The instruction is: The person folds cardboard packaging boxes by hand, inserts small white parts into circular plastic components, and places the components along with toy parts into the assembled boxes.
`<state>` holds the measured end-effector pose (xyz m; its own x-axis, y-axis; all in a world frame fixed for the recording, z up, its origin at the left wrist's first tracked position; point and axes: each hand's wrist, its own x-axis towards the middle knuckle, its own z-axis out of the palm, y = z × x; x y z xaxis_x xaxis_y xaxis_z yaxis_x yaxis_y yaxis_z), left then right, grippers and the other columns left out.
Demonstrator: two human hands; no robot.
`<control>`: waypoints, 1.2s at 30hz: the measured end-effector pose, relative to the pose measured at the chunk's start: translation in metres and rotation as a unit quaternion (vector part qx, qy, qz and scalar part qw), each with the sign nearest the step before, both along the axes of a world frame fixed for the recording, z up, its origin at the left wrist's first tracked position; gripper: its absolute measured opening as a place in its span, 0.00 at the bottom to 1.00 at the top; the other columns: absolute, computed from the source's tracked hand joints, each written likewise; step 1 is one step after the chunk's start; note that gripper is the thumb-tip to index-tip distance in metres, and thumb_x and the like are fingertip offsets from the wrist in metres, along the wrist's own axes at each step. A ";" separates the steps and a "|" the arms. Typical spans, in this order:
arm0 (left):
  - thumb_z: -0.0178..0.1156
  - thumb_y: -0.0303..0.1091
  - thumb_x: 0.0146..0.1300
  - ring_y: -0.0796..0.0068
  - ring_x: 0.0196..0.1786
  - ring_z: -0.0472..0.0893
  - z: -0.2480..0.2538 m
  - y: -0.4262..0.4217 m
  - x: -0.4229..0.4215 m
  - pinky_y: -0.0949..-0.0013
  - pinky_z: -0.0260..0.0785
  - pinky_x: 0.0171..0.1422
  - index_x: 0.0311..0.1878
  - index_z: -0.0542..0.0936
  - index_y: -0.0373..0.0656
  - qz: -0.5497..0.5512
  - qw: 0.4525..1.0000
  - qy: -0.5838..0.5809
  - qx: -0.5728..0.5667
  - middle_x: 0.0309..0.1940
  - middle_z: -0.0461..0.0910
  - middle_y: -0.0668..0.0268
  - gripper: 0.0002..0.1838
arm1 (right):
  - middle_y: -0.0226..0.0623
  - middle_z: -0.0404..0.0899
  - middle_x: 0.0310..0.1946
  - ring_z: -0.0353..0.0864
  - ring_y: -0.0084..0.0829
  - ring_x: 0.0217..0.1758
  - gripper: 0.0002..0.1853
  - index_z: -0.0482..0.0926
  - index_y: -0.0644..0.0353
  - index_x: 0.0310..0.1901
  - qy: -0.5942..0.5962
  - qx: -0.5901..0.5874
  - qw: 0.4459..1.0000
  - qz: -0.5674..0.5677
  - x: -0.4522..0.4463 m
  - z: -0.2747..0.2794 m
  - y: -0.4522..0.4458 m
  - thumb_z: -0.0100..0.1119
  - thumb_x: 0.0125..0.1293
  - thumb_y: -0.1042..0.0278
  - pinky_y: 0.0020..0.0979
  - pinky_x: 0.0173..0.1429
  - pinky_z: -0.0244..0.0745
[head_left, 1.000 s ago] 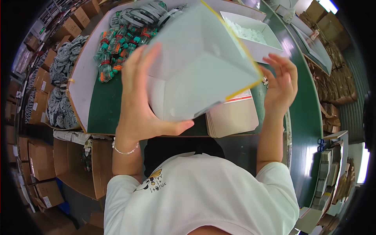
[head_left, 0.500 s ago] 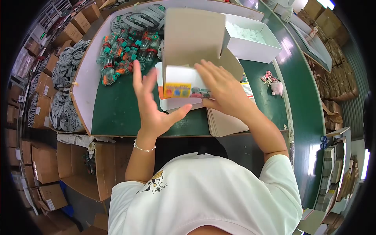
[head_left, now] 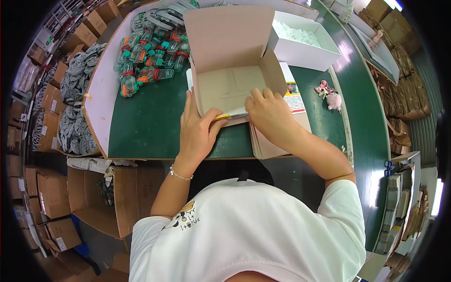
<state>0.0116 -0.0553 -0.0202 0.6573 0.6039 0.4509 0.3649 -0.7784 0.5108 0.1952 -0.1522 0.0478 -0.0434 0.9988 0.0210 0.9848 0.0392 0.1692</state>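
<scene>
An open cardboard box (head_left: 230, 40) with a brown inside stands on the green table, its lid raised at the far side. At its near left corner my left hand (head_left: 196, 129) pinches the front wall, thumb and fingers on the yellow printed edge. My right hand (head_left: 268, 113) has its fingers curled over the same front wall, farther right. Right of the box lies a printed sheet or flat carton (head_left: 295, 97), partly hidden. Under my right forearm is a stack of flat brown cardboard (head_left: 263, 143).
Clear bottles with green and orange parts (head_left: 141, 54) lie at the back left, near grey coiled bands (head_left: 164, 18). A white box of small white pieces (head_left: 305, 54) stands back right. Pink trinkets (head_left: 333, 101) lie at right; an open carton (head_left: 96, 202) is lower left.
The box has come down onto the table with its inside now facing up. Both hands have closed on its front wall; my left hand was open beside it before.
</scene>
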 end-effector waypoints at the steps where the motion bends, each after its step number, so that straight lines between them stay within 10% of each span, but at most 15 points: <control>1: 0.71 0.39 0.57 0.30 0.72 0.62 -0.001 -0.001 0.000 0.47 0.62 0.66 0.41 0.84 0.46 0.004 1.000 0.001 -0.002 0.68 0.64 0.36 0.12 | 0.45 0.82 0.45 0.85 0.38 0.48 0.10 0.81 0.61 0.41 -0.058 -0.053 0.996 -0.037 -0.002 0.003 0.000 0.66 0.55 0.73 0.35 0.47 0.81; 10: 0.70 0.38 0.59 0.44 0.63 0.73 -0.016 -0.003 0.007 0.52 0.61 0.66 0.36 0.83 0.41 0.027 0.998 -0.038 0.052 0.72 0.62 0.37 0.11 | 0.37 0.81 0.34 0.88 0.37 0.37 0.05 0.82 0.56 0.35 -0.057 -0.161 0.985 -0.001 0.009 0.003 0.019 0.66 0.56 0.72 0.33 0.31 0.81; 16: 0.69 0.38 0.60 0.44 0.63 0.73 -0.011 -0.002 0.005 0.52 0.61 0.67 0.35 0.84 0.41 0.038 0.997 -0.047 0.058 0.72 0.61 0.37 0.10 | 0.36 0.78 0.34 0.83 0.41 0.39 0.08 0.78 0.56 0.40 0.199 0.159 0.955 0.153 -0.003 -0.043 0.015 0.62 0.57 0.75 0.40 0.39 0.78; 28: 0.72 0.42 0.57 0.42 0.69 0.70 0.046 -0.016 -0.018 0.51 0.59 0.72 0.54 0.81 0.42 0.050 0.994 0.006 0.095 0.72 0.62 0.37 0.24 | 0.36 0.76 0.33 0.79 0.42 0.40 0.11 0.79 0.57 0.39 0.236 0.128 0.959 0.094 -0.006 -0.043 0.014 0.64 0.52 0.77 0.44 0.44 0.76; 32: 0.67 0.37 0.64 0.48 0.71 0.69 0.085 0.033 -0.030 0.53 0.59 0.74 0.57 0.79 0.41 0.018 0.978 -0.178 0.105 0.70 0.68 0.46 0.21 | 0.43 0.79 0.42 0.81 0.47 0.44 0.13 0.82 0.60 0.46 0.231 0.213 0.944 0.102 -0.015 -0.004 0.012 0.67 0.58 0.74 0.42 0.49 0.77; 36: 0.64 0.30 0.64 0.53 0.70 0.70 0.093 0.143 -0.017 0.52 0.60 0.74 0.55 0.79 0.43 0.098 0.967 -0.128 0.196 0.64 0.77 0.58 0.16 | 0.42 0.81 0.51 0.80 0.44 0.53 0.14 0.83 0.59 0.48 0.247 0.367 0.894 0.071 0.018 0.063 0.021 0.69 0.59 0.71 0.41 0.57 0.74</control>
